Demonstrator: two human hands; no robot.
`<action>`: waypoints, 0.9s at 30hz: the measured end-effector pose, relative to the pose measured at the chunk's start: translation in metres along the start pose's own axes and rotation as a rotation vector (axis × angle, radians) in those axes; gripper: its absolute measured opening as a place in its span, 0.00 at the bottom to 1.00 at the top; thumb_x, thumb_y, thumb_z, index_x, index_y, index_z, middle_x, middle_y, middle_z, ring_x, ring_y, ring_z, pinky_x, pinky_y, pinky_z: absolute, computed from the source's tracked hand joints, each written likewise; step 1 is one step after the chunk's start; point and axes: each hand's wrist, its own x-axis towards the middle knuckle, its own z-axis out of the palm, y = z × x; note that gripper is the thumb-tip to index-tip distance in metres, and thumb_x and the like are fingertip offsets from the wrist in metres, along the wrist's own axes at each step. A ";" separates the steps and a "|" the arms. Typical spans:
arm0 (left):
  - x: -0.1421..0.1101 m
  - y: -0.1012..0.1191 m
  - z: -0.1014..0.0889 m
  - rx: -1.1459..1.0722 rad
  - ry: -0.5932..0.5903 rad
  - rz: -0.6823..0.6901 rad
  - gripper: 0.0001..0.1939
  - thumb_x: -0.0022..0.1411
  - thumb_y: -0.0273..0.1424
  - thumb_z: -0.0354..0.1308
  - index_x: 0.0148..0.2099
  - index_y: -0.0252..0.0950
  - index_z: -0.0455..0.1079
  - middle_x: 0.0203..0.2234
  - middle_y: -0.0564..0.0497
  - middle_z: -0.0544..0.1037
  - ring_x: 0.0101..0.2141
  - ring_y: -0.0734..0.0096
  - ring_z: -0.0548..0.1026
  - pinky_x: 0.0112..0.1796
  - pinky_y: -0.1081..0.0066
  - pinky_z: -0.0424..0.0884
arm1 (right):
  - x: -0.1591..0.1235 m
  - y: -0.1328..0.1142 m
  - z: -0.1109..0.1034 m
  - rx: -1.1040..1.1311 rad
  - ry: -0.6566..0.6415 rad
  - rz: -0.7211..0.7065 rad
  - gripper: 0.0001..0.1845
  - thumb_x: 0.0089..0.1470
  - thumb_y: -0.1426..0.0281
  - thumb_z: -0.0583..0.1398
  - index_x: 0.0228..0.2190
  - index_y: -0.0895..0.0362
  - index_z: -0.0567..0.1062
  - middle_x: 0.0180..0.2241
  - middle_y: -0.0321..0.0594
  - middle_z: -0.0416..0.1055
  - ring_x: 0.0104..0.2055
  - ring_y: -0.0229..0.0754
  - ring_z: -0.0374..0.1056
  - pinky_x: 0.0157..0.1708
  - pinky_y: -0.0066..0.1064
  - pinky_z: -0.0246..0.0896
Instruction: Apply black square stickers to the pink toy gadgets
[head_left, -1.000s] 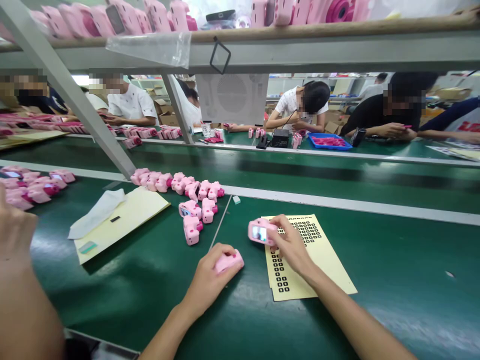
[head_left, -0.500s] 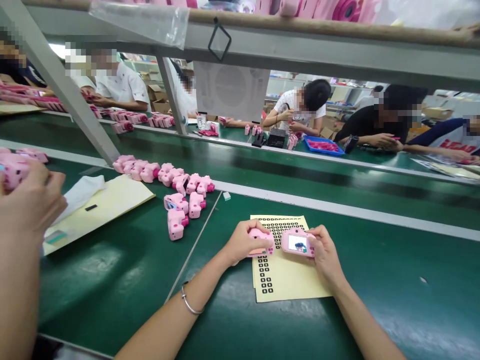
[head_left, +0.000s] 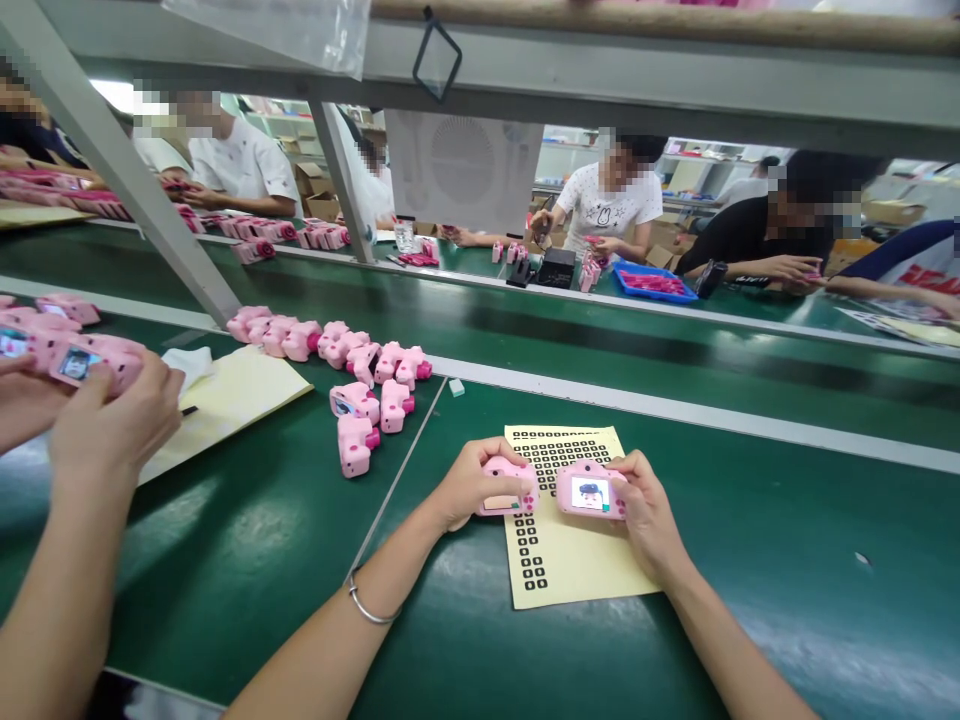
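My left hand (head_left: 469,482) is wrapped round a small pink toy camera (head_left: 510,487) with its screen dark. My right hand (head_left: 646,505) grips a second pink toy camera (head_left: 590,491) whose little screen is lit. Both cameras sit side by side, close together, over a yellow sheet of small black stickers (head_left: 559,545) lying on the green belt. A silver bangle (head_left: 365,605) circles my left wrist.
A cluster of pink cameras (head_left: 358,385) lies to the left on the belt. A co-worker's hands (head_left: 112,420) at far left hold a lit pink camera, beside a yellow pad (head_left: 232,390). People work across the far bench; a blue tray (head_left: 649,284) stands there.
My left hand carried its camera from the bare belt onto the sticker sheet, beside the right-hand camera. The co-worker's hands at left now hold a camera with its screen showing.
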 end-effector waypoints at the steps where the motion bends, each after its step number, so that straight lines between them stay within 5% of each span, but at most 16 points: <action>1: 0.000 0.000 0.000 -0.003 -0.001 -0.001 0.19 0.39 0.31 0.73 0.34 0.30 0.71 0.31 0.51 0.75 0.30 0.78 0.71 0.32 0.77 0.66 | 0.000 0.000 0.000 0.009 -0.001 0.009 0.20 0.51 0.53 0.60 0.32 0.54 0.59 0.35 0.38 0.64 0.31 0.38 0.64 0.25 0.26 0.59; 13: 0.001 0.014 0.002 -0.186 -0.017 -0.167 0.18 0.42 0.28 0.70 0.35 0.31 0.68 0.31 0.50 0.75 0.29 0.73 0.76 0.31 0.73 0.73 | 0.001 0.003 0.000 0.075 -0.023 0.051 0.19 0.52 0.55 0.60 0.34 0.54 0.60 0.37 0.37 0.63 0.30 0.35 0.63 0.23 0.23 0.57; 27: 0.001 0.014 0.001 -0.167 -0.021 -0.187 0.17 0.42 0.29 0.70 0.35 0.30 0.69 0.32 0.47 0.76 0.31 0.70 0.77 0.32 0.71 0.72 | 0.004 0.013 -0.003 0.108 0.017 0.019 0.16 0.50 0.59 0.62 0.33 0.55 0.62 0.35 0.36 0.64 0.30 0.35 0.64 0.23 0.22 0.57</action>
